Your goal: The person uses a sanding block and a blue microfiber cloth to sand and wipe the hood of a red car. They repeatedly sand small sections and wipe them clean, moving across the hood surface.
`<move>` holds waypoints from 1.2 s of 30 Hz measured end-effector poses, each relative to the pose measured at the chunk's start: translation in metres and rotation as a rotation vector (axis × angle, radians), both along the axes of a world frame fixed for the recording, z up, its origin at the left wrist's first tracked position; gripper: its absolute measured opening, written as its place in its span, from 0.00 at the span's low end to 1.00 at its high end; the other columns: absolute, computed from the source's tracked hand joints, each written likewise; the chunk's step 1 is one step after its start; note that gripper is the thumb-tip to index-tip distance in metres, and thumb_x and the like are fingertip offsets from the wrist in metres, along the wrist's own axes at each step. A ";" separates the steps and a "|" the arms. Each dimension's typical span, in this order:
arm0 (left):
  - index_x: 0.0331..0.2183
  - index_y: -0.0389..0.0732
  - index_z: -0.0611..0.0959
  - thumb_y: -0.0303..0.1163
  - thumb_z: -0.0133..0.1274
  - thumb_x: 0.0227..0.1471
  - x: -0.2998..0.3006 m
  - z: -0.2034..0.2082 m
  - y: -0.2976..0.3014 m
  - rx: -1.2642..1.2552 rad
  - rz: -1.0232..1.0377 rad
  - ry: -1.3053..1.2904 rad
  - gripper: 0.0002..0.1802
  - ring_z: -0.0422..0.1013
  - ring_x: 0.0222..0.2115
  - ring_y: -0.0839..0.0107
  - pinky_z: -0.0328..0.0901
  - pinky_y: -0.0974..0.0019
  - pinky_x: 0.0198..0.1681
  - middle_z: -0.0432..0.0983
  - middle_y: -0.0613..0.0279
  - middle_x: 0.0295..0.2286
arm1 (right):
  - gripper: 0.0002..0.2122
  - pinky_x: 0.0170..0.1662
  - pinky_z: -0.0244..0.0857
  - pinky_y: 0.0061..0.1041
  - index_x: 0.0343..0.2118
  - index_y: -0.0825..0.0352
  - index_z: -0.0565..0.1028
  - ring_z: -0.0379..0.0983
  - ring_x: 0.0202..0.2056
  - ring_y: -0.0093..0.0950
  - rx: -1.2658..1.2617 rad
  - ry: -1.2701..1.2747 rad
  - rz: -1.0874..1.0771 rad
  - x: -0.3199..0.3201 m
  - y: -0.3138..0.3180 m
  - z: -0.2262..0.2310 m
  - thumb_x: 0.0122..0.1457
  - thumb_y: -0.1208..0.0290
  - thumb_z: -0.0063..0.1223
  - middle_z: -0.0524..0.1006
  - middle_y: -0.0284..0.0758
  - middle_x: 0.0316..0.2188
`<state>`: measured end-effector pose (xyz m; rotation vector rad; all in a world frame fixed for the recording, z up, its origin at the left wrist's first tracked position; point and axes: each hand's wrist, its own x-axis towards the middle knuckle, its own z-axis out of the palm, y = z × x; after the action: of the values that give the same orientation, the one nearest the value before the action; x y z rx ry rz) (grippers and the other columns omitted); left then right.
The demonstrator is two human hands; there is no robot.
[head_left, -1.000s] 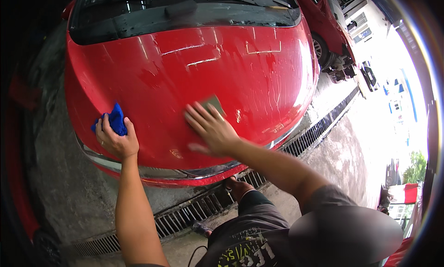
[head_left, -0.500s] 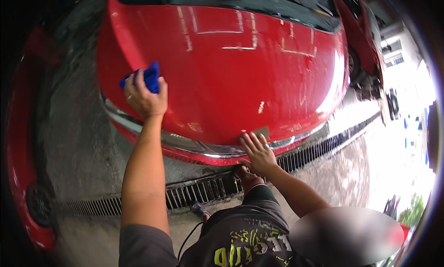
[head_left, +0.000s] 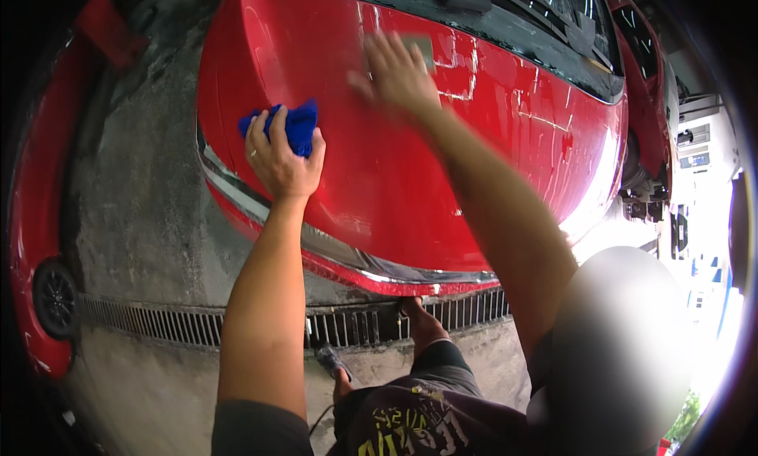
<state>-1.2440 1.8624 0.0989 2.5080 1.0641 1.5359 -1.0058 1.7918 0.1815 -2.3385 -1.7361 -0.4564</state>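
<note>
The red car hood (head_left: 371, 180) spreads out in front of me, wet-looking and streaked with bright reflections. Toward its left side, my left hand (head_left: 283, 164) has its fingers bent over a crumpled blue cloth (head_left: 302, 127), with the cloth against the paint. Farther up the hood, near the windscreen, my right hand (head_left: 399, 73) is stretched out flat and smeared by motion. A thin grey-green rectangular sheet (head_left: 424, 49) shows beside its fingertips; the rest of it is hidden under the hand.
Behind the hood is the dark windscreen (head_left: 513, 26) with its wipers. The front bumper (head_left: 379, 282) curves near my legs, above a slotted floor drain grate (head_left: 174, 326). Other red cars stand at the left (head_left: 31, 227) and the right (head_left: 641, 77).
My right hand has swept from the hood's front edge up toward the windscreen, and the grey-green sheet has gone with it. My left hand still holds the blue cloth. The view has shifted.
</note>
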 end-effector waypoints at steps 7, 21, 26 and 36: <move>0.60 0.46 0.81 0.53 0.65 0.58 0.004 0.005 0.003 -0.019 0.046 -0.016 0.34 0.68 0.62 0.38 0.64 0.34 0.65 0.73 0.44 0.59 | 0.45 0.81 0.37 0.55 0.80 0.65 0.56 0.45 0.82 0.44 -0.633 0.094 -0.061 -0.153 -0.346 -0.091 0.71 0.35 0.49 0.54 0.44 0.81; 0.61 0.52 0.83 0.46 0.68 0.52 -0.002 0.004 -0.008 -0.083 -0.027 0.031 0.35 0.65 0.65 0.38 0.61 0.35 0.68 0.71 0.46 0.62 | 0.40 0.81 0.42 0.50 0.79 0.64 0.58 0.48 0.81 0.40 0.003 -0.168 0.043 -0.017 0.036 -0.002 0.76 0.37 0.39 0.56 0.40 0.81; 0.62 0.53 0.82 0.45 0.69 0.50 -0.013 0.004 0.006 -0.113 0.035 -0.008 0.36 0.65 0.66 0.40 0.61 0.35 0.67 0.71 0.49 0.62 | 0.43 0.82 0.37 0.53 0.80 0.63 0.56 0.45 0.82 0.41 -0.511 0.026 0.035 -0.149 -0.236 -0.061 0.73 0.38 0.47 0.53 0.41 0.82; 0.62 0.48 0.81 0.44 0.69 0.51 -0.017 0.000 0.003 -0.085 0.012 0.002 0.37 0.67 0.63 0.37 0.63 0.32 0.67 0.72 0.43 0.60 | 0.41 0.82 0.39 0.49 0.80 0.63 0.55 0.43 0.83 0.39 -0.139 0.012 0.066 -0.055 -0.032 -0.012 0.77 0.36 0.37 0.54 0.40 0.82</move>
<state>-1.2607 1.8649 0.0987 2.4525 1.1215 1.4585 -1.0606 1.7597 0.1698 -2.3615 -1.8893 -0.3205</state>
